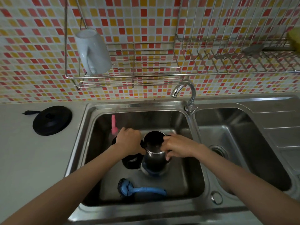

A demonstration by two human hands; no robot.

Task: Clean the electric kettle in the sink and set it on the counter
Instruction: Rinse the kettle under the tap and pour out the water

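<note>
A steel electric kettle (154, 163) with a black handle stands upright in the left sink basin (103, 189), its lid open. My left hand (129, 142) is closed around the top of the handle and the open lid. My right hand (176, 147) grips the kettle's rim on the right side, fingers curled over the edge. The black kettle base (52, 120) lies on the grey counter (32, 159) to the left of the sink.
A blue-handled scrub brush (141, 190) lies in the basin in front of the kettle. A pink object (113, 125) leans on the basin's back left wall. The tap (186, 93) stands between the two basins. A wire rack with a white mug (92, 51) hangs above.
</note>
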